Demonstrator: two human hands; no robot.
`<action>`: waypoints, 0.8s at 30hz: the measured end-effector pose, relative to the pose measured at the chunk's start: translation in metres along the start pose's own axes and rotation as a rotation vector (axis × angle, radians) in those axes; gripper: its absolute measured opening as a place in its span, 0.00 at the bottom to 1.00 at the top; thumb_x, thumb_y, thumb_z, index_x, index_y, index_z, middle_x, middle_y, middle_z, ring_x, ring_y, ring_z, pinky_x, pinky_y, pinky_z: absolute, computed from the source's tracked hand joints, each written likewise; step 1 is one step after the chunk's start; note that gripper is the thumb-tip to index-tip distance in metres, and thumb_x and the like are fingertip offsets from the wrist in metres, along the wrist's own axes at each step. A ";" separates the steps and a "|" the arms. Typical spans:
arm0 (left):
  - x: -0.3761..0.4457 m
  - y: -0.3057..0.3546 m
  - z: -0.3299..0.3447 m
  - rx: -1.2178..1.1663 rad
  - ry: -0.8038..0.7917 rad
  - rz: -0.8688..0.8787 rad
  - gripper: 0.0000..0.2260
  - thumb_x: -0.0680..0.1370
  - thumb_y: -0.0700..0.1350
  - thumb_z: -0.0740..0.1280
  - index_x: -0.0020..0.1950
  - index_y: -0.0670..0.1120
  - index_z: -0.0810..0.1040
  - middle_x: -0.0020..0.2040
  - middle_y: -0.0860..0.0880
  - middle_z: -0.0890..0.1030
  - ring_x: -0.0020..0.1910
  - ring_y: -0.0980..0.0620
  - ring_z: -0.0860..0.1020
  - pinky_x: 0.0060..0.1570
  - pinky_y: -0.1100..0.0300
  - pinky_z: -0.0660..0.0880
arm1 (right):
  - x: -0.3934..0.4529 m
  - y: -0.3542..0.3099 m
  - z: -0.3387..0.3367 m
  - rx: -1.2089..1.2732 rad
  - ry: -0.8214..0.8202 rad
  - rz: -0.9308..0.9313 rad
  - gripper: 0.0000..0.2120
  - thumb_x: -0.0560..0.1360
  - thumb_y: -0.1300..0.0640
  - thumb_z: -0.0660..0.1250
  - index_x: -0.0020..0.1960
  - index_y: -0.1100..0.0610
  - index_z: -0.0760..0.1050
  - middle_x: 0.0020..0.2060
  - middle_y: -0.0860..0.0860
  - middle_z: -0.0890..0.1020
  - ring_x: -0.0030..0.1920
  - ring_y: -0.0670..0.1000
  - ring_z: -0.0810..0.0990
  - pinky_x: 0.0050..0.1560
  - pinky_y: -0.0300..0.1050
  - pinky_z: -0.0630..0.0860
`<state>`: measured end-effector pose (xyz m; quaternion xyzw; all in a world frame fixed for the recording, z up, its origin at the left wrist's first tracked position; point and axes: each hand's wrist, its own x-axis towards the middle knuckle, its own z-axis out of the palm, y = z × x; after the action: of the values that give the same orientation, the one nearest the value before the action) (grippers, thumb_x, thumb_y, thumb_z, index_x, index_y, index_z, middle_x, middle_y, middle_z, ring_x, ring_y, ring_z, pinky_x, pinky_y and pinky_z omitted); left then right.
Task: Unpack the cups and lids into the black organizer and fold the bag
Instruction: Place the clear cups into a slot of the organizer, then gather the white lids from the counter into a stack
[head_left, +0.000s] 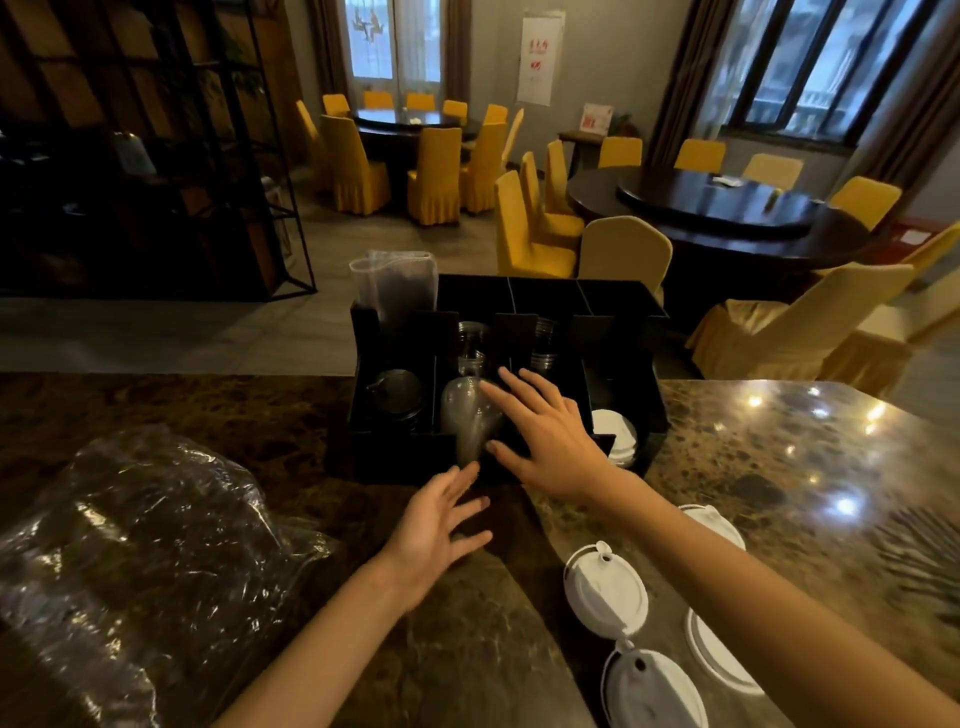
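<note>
The black organizer (623, 306) stands at the far edge of the marble counter. A stack of clear dome lids (470, 410) lies in its middle front slot, and more clear lids (397, 392) sit in the left slot. White lids (618, 436) fill the front right slot. A stack of clear cups (400, 286) stands upright at the back left. My right hand (540, 431) hovers with spread fingers over the middle slot, fingertips touching the dome lids. My left hand (441, 525) is open just in front of the organizer. The crumpled clear plastic bag (140, 545) lies at the left.
Several loose white lids (605, 590) lie on the counter (779, 467) near my right forearm. Beyond the counter are round dark dining tables (717, 208) with yellow-covered chairs (623, 249), and a dark metal shelf (156, 156) at the left.
</note>
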<state>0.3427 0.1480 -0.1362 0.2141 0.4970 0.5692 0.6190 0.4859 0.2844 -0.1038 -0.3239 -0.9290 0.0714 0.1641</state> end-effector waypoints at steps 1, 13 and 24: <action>-0.003 0.001 0.000 0.101 -0.010 0.036 0.21 0.86 0.54 0.53 0.77 0.50 0.67 0.79 0.52 0.66 0.74 0.46 0.69 0.64 0.44 0.73 | -0.006 -0.001 -0.007 0.015 0.017 0.006 0.35 0.82 0.42 0.65 0.84 0.44 0.55 0.84 0.49 0.56 0.84 0.55 0.50 0.77 0.61 0.60; -0.021 0.020 0.000 0.971 -0.311 0.348 0.25 0.83 0.48 0.65 0.79 0.55 0.63 0.80 0.56 0.62 0.75 0.59 0.61 0.69 0.63 0.61 | -0.119 -0.009 -0.047 0.221 0.122 0.398 0.31 0.82 0.46 0.67 0.82 0.48 0.62 0.81 0.52 0.64 0.81 0.54 0.62 0.78 0.50 0.64; -0.015 -0.033 0.028 1.186 -0.443 0.412 0.30 0.79 0.43 0.71 0.79 0.51 0.65 0.79 0.50 0.66 0.75 0.56 0.65 0.68 0.64 0.64 | -0.232 -0.031 -0.022 0.164 0.001 0.695 0.32 0.80 0.44 0.70 0.78 0.57 0.68 0.73 0.57 0.75 0.73 0.56 0.73 0.72 0.50 0.68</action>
<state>0.3853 0.1340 -0.1458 0.7208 0.5358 0.2485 0.3626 0.6468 0.1154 -0.1361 -0.6063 -0.7545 0.1971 0.1559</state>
